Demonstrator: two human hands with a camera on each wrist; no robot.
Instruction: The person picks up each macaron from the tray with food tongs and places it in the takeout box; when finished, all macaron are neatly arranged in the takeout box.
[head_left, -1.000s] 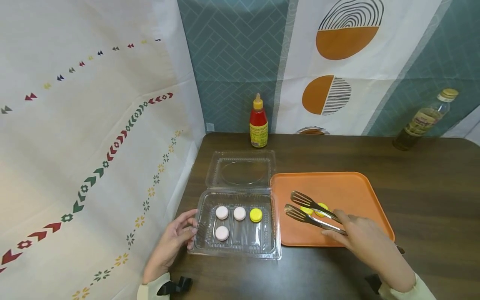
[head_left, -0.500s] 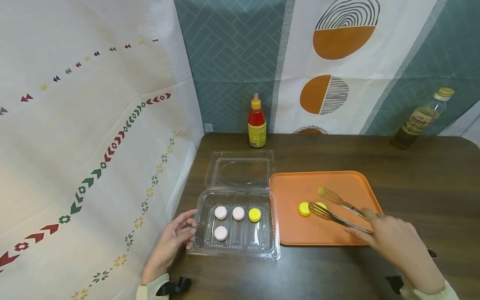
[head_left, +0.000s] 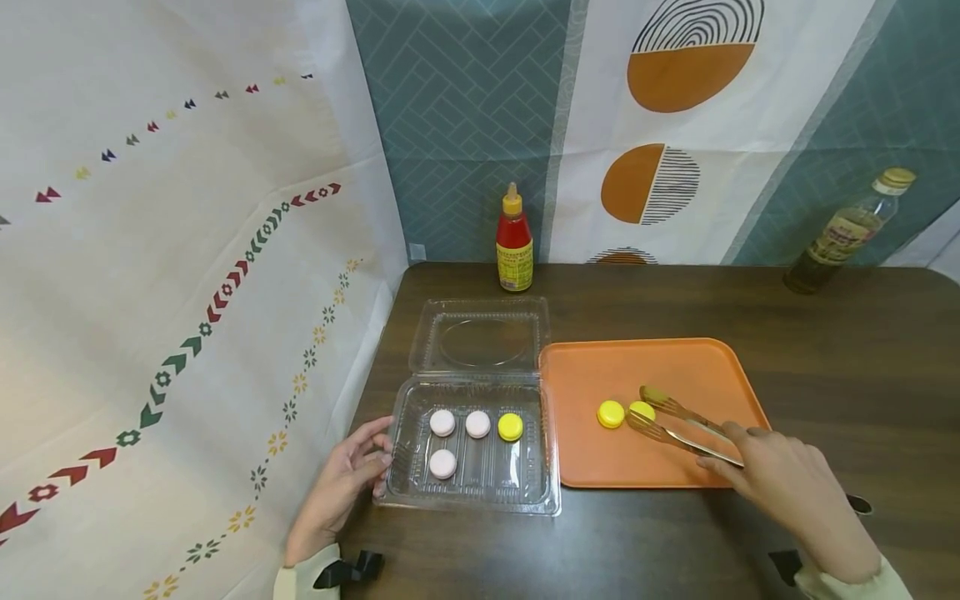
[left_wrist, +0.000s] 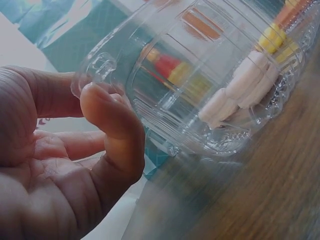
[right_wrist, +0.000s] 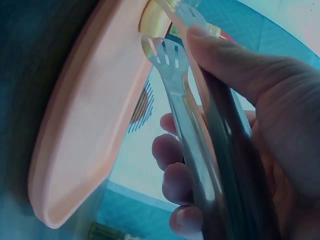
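Note:
My left hand [head_left: 341, 483] pinches the left rim of a clear plastic clamshell box [head_left: 468, 505], thumb against fingers in the left wrist view. The box lies open; its base holds three pale pink macarons [head_left: 442, 422] and a yellow macaron [head_left: 510, 427]. In my right hand [head_left: 791, 487] are metal serving tongs [head_left: 693, 446], gripped along both arms. Their slotted tips straddle the right-hand yellow macaron [head_left: 642, 409] on an orange tray [head_left: 585, 371]; whether they touch it I cannot tell. Another yellow macaron [head_left: 611, 414] sits just left of it.
The box's lid [head_left: 480, 337] lies folded back toward the wall. Behind it stands a red sauce bottle [head_left: 514, 250] with a yellow cap. An oil-like bottle [head_left: 840, 242] stands at the back right. Patterned cloth [head_left: 480, 125] hangs behind the dark wooden table [head_left: 637, 550].
The right hand has drawn the tongs rightward from over both yellow macarons, and their tips now flank the right-hand one. The left hand and box stay in place.

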